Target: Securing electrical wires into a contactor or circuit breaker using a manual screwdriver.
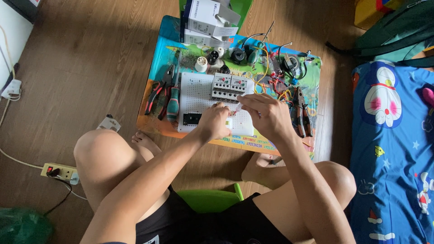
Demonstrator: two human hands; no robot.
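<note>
The right hand (266,115) was curled above the white perforated board (196,97), its fingertips pinched together on a thin screwdriver (237,108) whose tip pointed toward the left hand. The left hand (214,121) rested on the board's lower middle, fingers folded down over something small and pale; what it gripped was mostly hidden, so it could not be told whether the hand was truly clamped on it or only pressing. Just beyond both hands, two grey circuit breakers (230,86) with red markings sat side by side on the board's upper right part. A small black component (191,119) lay on the board near the left hand's wrist. The board itself lay on a low, brightly coloured table (162,54). Left of the board lay red-handled pliers (156,95) and a green-handled tool (172,105); right of the right hand lay another pair of pliers (302,115). Farther back were tangled wires (271,79) and white boxes (205,20). On the wooden floor, well apart to the left, lay a power strip (59,172).
</note>
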